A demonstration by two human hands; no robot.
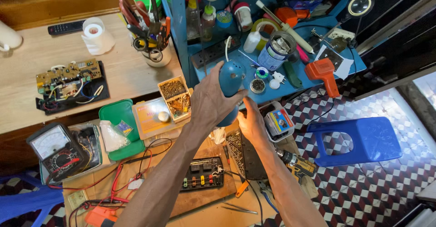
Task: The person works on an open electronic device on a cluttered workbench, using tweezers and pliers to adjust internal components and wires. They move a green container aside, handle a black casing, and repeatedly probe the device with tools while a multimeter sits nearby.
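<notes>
Left hand wrapped around blue gadget, right hand cupped underneath; risks slipping onto screw tray if loosened.

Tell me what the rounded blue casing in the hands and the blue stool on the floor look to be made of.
Rounded blue casing: likely moulded plastic with a satin sheen, soft highlights and small vent holes. Blue stool: apparently moulded plastic, matte, uniformly coloured, with a smooth-edged cut-out in its seat.
</notes>
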